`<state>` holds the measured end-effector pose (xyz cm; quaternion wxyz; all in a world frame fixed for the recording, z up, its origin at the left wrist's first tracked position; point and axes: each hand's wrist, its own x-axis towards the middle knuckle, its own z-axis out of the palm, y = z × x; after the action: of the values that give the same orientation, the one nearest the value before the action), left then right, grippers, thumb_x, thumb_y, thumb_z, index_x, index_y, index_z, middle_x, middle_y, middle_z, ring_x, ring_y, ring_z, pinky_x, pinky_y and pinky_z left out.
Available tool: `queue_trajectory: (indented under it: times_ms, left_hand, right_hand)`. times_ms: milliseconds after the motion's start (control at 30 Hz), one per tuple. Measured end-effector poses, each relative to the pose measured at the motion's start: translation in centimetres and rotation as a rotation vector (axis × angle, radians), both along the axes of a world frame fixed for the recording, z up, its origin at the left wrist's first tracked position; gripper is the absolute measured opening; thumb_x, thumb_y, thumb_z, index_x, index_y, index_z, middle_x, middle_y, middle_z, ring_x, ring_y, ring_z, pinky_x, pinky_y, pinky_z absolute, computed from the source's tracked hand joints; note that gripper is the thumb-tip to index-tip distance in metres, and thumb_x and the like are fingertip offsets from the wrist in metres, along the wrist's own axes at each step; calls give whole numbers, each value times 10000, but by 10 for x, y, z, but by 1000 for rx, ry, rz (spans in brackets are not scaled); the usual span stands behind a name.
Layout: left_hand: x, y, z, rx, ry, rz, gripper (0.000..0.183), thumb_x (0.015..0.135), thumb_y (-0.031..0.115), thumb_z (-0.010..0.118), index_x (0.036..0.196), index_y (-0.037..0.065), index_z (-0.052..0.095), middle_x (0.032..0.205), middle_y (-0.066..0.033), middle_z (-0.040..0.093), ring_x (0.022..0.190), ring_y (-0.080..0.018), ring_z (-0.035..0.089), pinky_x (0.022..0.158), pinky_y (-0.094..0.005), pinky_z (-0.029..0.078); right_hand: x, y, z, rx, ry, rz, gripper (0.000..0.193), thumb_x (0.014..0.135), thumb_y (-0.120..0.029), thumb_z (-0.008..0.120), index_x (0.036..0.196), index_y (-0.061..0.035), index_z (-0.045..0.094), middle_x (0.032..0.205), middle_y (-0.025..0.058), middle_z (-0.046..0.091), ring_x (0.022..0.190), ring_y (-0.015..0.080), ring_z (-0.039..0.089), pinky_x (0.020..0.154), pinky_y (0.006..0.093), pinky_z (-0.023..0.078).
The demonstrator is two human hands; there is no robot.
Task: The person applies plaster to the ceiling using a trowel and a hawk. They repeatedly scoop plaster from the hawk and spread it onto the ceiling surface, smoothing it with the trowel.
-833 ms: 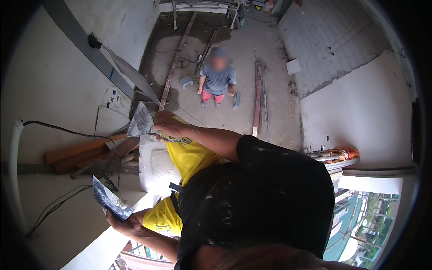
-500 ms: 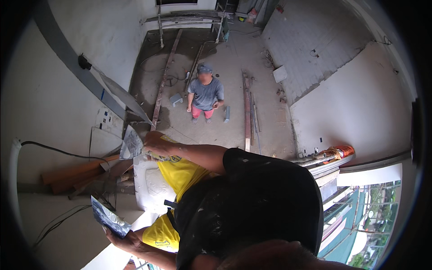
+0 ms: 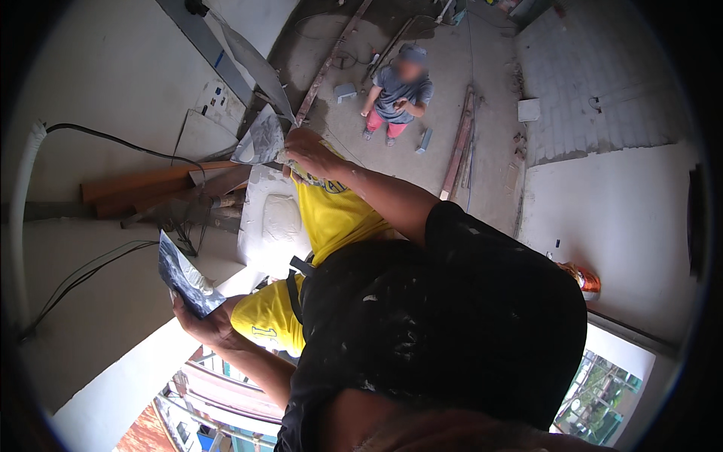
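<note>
My left hand [image 3: 203,325] grips a flat, grey-blue rectangular plate [image 3: 188,282] from below, fingers along its lower edge. A ridge of white putty [image 3: 197,280] lies on the plate. My right hand [image 3: 310,154], farther up in the view, is closed around the smeared handle of a broad putty knife. The wide metal blade [image 3: 263,138] points left and carries whitish smears. A gap separates the blade from the plate. Between my two arms, beside my yellow shorts [image 3: 343,215], sits a white tub-like object [image 3: 279,218] with a rounded-square top; its contents are unclear.
Brown boards [image 3: 143,188] lie by the left wall, near a white pipe [image 3: 30,173] and loose black cables [image 3: 90,264]. Another person [image 3: 401,94] in a grey shirt stands on the concrete floor. Long beams [image 3: 461,139] lie there. Openings show scaffolding below.
The whole view has shifted and turned, so the room sits higher in it. Both hands keep their holds. The other person's raised hand is now nearer the chest.
</note>
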<state>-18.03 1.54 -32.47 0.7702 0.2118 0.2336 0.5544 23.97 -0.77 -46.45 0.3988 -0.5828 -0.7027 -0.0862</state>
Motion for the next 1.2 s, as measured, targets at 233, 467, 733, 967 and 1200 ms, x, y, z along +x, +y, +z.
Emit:
queue_trajectory:
  times_ms: [233,467,733,967,1200]
  left_hand:
    - [-1,7,-1,-7,-55,3,457,1022,165,532,1401,-86,499,1350,-213,611,1205,-307,624,1072,-436,516]
    - [-5,-6,0,-82,40,136,457,1011,176,525,1392,-76,518,1375,-213,606,1253,-319,605,1067,-462,515]
    - [4,6,-10,-89,33,83,345,1019,211,528,1279,4,619,1243,-160,683,1060,-302,698,889,-512,591]
    - [10,-13,10,-206,133,252,438,991,219,545,1358,-20,557,1314,-198,629,1130,-311,670,887,-467,622]
    - [10,1,7,-141,71,153,442,981,221,559,1333,-47,557,1221,-215,679,1034,-338,706,900,-457,612]
  right_hand:
    - [9,15,-12,7,143,58,152,916,-165,531,836,-65,613,864,149,627,887,341,606,840,476,449]
    - [14,17,-16,-123,167,144,113,882,-144,566,873,-67,648,867,141,647,903,338,623,840,476,462]
    - [1,-5,35,-582,1280,236,316,1032,-221,393,951,12,590,766,139,653,483,183,577,438,313,472]
    - [15,21,-4,-262,281,148,312,971,-160,415,828,-4,645,875,124,704,936,323,580,926,434,444]
    - [18,16,-6,-257,297,116,237,922,-168,486,804,-24,632,875,138,673,885,337,606,852,450,458]
